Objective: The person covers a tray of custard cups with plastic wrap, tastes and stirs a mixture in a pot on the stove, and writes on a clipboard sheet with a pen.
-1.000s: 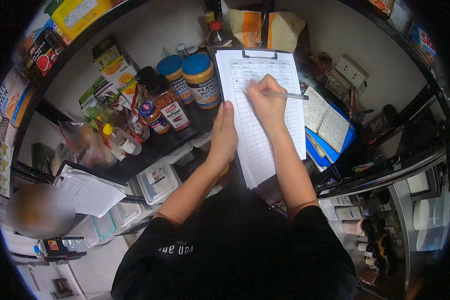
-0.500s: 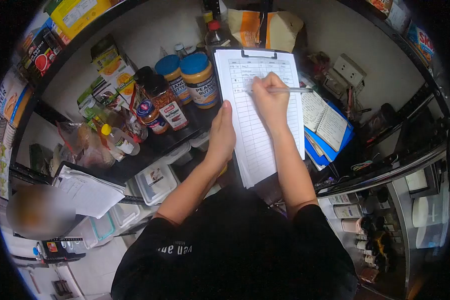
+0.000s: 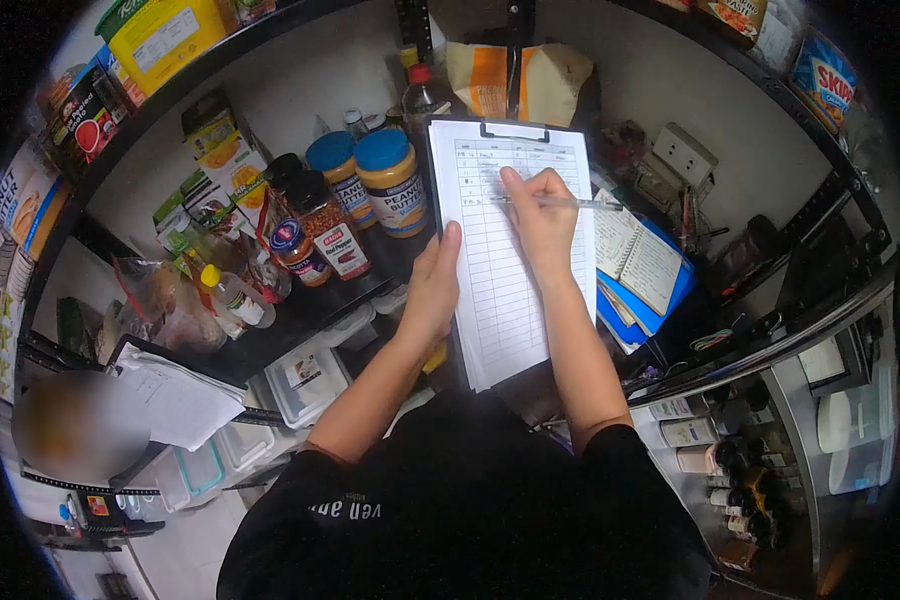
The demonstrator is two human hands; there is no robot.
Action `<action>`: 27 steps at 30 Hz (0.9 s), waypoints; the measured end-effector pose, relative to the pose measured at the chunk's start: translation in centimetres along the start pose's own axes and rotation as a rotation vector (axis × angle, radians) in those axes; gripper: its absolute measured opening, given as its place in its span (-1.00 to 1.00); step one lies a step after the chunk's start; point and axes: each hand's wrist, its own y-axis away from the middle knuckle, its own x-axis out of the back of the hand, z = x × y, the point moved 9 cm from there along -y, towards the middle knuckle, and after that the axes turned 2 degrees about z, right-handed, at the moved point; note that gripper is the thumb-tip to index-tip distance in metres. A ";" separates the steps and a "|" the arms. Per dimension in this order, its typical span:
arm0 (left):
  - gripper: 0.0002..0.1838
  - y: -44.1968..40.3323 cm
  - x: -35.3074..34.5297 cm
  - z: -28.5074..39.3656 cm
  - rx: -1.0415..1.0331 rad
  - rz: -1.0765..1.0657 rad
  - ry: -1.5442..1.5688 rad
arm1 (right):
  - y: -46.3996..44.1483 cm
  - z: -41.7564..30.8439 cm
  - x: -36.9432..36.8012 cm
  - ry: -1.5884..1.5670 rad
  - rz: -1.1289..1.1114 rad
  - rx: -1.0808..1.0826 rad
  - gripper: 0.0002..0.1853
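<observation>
My left hand (image 3: 435, 285) grips the left edge of a black clipboard (image 3: 515, 126), its thumb on top of the paper. Clipped to the board is a stack of printed table sheets (image 3: 505, 300), with handwriting in the upper rows and blank rows below. My right hand (image 3: 545, 225) is closed around a slim pen (image 3: 595, 205), the tip at a row just under the written lines. Right of the clipboard lie an open spiral notebook (image 3: 635, 255) and a blue folder (image 3: 675, 300).
Peanut butter jars (image 3: 392, 185), a red pepper jar (image 3: 338, 235) and a yellow-capped bottle (image 3: 238, 295) stand on the black shelf to the left. At lower left, another person holds papers (image 3: 175, 390). A wall socket (image 3: 685, 155) is behind, and bottles (image 3: 740, 500) line a lower right shelf.
The view has shifted slightly, so the clipboard appears a little lower. My right hand has moved a little on the sheet with the pen; my left hand keeps its hold.
</observation>
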 end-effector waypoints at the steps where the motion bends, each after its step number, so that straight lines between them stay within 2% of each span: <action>1: -0.42 -0.1 0.0 -0.1 -0.003 -0.001 0.001 | -0.1 0.8 0.1 -0.086 0.011 -0.075 -0.65; 5: -0.40 -0.5 0.4 -0.8 -0.003 0.020 0.040 | 0.2 0.2 0.2 -0.029 0.012 -0.008 -0.63; 7: -0.39 -0.3 0.4 -0.6 -0.014 0.041 0.059 | 0.5 -1.3 0.4 0.198 0.035 0.205 -0.64; 10: -0.40 -0.2 0.3 -0.4 -0.012 0.051 0.057 | 0.6 -0.8 0.3 0.103 0.033 0.104 -0.65; 13: -0.38 -0.2 0.4 -0.2 -0.042 0.056 -0.008 | 0.4 0.0 0.2 0.096 -0.003 0.170 -0.65; 17: -0.40 0.1 0.2 0.0 -0.002 0.072 0.036 | 0.2 0.4 0.2 0.068 -0.018 0.154 -0.66; 27: -0.40 -0.5 1.0 -1.0 -0.024 0.088 -0.006 | 0.5 0.4 -0.2 0.218 -0.036 0.152 -0.67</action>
